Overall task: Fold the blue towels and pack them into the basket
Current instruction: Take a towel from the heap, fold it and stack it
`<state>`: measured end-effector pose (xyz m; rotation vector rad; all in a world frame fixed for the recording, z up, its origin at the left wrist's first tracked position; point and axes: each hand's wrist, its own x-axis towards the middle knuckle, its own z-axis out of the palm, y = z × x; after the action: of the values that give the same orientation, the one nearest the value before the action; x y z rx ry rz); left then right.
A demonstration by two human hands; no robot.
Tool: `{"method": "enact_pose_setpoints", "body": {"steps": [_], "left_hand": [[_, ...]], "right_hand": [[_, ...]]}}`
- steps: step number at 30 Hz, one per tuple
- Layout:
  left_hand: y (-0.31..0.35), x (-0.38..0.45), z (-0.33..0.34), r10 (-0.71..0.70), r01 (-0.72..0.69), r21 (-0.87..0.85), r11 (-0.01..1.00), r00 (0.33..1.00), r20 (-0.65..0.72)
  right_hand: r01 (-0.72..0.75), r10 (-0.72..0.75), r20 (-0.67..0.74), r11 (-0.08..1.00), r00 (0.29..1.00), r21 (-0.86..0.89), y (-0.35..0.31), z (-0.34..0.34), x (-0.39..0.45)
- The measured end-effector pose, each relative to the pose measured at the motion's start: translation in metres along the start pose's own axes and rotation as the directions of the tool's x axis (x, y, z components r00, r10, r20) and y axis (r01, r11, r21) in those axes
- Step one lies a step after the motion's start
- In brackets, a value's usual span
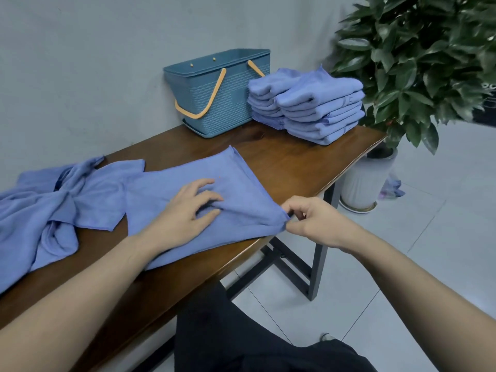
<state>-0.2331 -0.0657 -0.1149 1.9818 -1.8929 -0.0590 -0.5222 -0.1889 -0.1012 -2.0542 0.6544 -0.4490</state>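
While the left hand lies on the middle of the spread towel with its fingers nearly straight, pressing the cloth to the wooden table, the right hand pinches the towel's near right corner between thumb and fingertips at the table's edge. This looks like the start of a fold on one towel: the corner is gripped but not yet carried across. The next move probably calls for lifting that corner over to meet the opposite edge while the flat hand keeps the cloth from sliding. A heap of unfolded towels waits at the left, a stack of folded towels stands just beside the basket, so packing appears not yet begun.
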Motion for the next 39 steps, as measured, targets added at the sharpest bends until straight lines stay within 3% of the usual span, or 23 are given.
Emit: {"method": "enact_pose_setpoints", "body": {"steps": [4, 8, 11, 15, 18, 20, 24, 26, 28, 31, 33, 36, 37, 39], "left_hand": [[-0.012, -0.042, -0.012, -0.251, 0.259, 0.102, 0.961, 0.965, -0.079], [-0.010, -0.079, -0.023, -0.543, 0.558, 0.094, 0.825, 0.827, -0.145], [-0.006, -0.102, -0.029, -0.639, 0.652, 0.029, 0.757, 0.750, -0.172], [-0.008, -0.122, -0.032, -0.645, 0.641, -0.086, 0.762, 0.741, -0.189], [-0.003, -0.130, -0.030, -0.625, 0.537, -0.355, 0.765, 0.751, -0.212], [0.001, -0.134, -0.029, -0.610, 0.436, -0.479, 0.762, 0.731, -0.305], [0.009, -0.137, -0.036, -0.684, 0.243, -0.756, 0.608, 0.643, -0.344], [0.011, -0.136, -0.042, -0.702, 0.175, -0.810, 0.560, 0.619, -0.352], [0.013, -0.133, -0.047, -0.703, 0.159, -0.838, 0.522, 0.637, -0.317], [0.014, -0.131, -0.047, -0.681, 0.257, -0.829, 0.497, 0.708, -0.188], [0.013, -0.134, -0.046, -0.586, 0.328, -0.723, 0.608, 0.800, -0.130], [0.004, -0.142, -0.049, -0.418, 0.371, -0.352, 0.859, 0.906, -0.066], [0.002, -0.144, -0.050, -0.383, 0.345, -0.311, 0.886, 0.921, -0.067], [-0.001, -0.144, -0.050, -0.365, 0.291, -0.405, 0.867, 0.924, -0.116]], "right_hand": [[-0.033, 0.028, 0.034, 0.990, 0.999, 0.136, -0.002, 0.000, -0.001], [-0.064, 0.045, 0.071, 0.956, 0.996, 0.287, -0.006, -0.004, 0.001], [-0.072, 0.037, 0.124, 0.955, 0.992, 0.289, -0.005, -0.005, 0.003], [-0.099, 0.065, 0.146, 0.966, 0.987, 0.239, -0.002, -0.003, 0.003], [-0.131, 0.107, 0.137, 0.975, 0.985, 0.181, -0.001, 0.001, 0.005], [-0.124, 0.109, 0.086, 0.974, 0.990, 0.192, -0.002, 0.004, 0.006], [-0.103, 0.092, 0.059, 0.968, 0.994, 0.229, -0.006, 0.007, 0.009], [-0.120, 0.107, 0.065, 0.962, 0.992, 0.245, -0.007, 0.006, 0.011], [-0.129, 0.114, 0.068, 0.955, 0.991, 0.268, -0.009, 0.005, 0.011], [-0.126, 0.113, 0.064, 0.953, 0.992, 0.275, -0.010, 0.004, 0.011], [-0.126, 0.114, 0.060, 0.954, 0.992, 0.273, -0.010, 0.004, 0.012], [-0.125, 0.116, 0.047, 0.953, 0.992, 0.277, -0.010, 0.003, 0.013], [-0.125, 0.117, 0.046, 0.953, 0.992, 0.275, -0.010, 0.003, 0.014], [-0.131, 0.124, 0.046, 0.954, 0.991, 0.271, -0.010, 0.003, 0.015]]}}
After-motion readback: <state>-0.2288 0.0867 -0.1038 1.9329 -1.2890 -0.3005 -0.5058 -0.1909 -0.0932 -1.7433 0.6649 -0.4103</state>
